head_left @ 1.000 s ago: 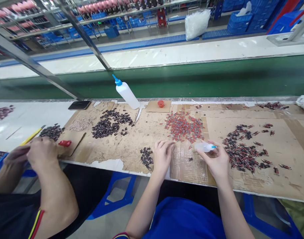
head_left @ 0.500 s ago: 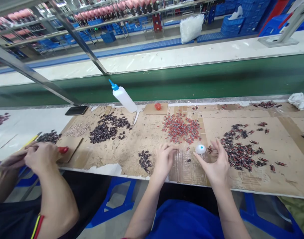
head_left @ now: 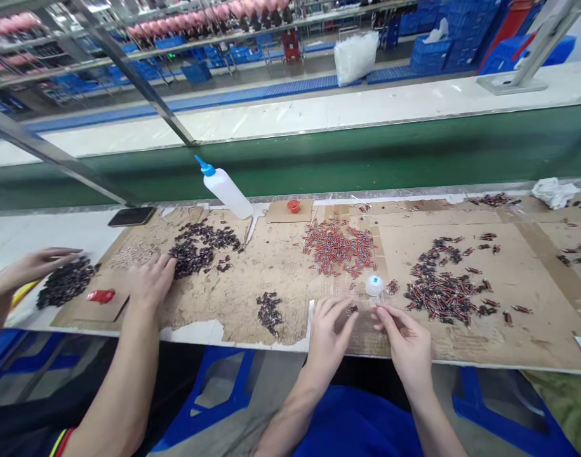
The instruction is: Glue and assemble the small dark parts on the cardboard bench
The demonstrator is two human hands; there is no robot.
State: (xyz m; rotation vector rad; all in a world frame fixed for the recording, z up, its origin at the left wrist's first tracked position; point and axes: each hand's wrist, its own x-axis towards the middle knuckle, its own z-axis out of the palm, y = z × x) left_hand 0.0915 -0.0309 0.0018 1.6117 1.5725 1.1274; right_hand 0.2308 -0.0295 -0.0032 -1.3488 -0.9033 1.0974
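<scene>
Low over the cardboard, my left hand [head_left: 329,331] has thumb and forefinger closed around a small dark part [head_left: 352,310]. Just to its right, the thumb and fingers of my right hand [head_left: 407,343] are pinched together; whatever they hold is too small to make out. Behind those fingertips stands a small white round bottle [head_left: 374,286] with a blue tip. A few dark red bits [head_left: 392,287] lie beside it. Further back is a pile of small red parts [head_left: 340,246], and right of my hands spreads a pile of red-and-black parts [head_left: 440,289].
A small dark pile [head_left: 270,313] lies left of my hands. A white squeeze bottle [head_left: 228,193] with a blue nozzle leans at the back, near a red cap [head_left: 293,206]. A co-worker's hand [head_left: 150,279] touches the black parts [head_left: 192,257]. A phone [head_left: 131,216] lies behind.
My right hand has left the round bottle's side and come nearer, fingers now pinched. My left hand has moved right to the dark part. The co-worker's hands have separated; a red object lies between them.
</scene>
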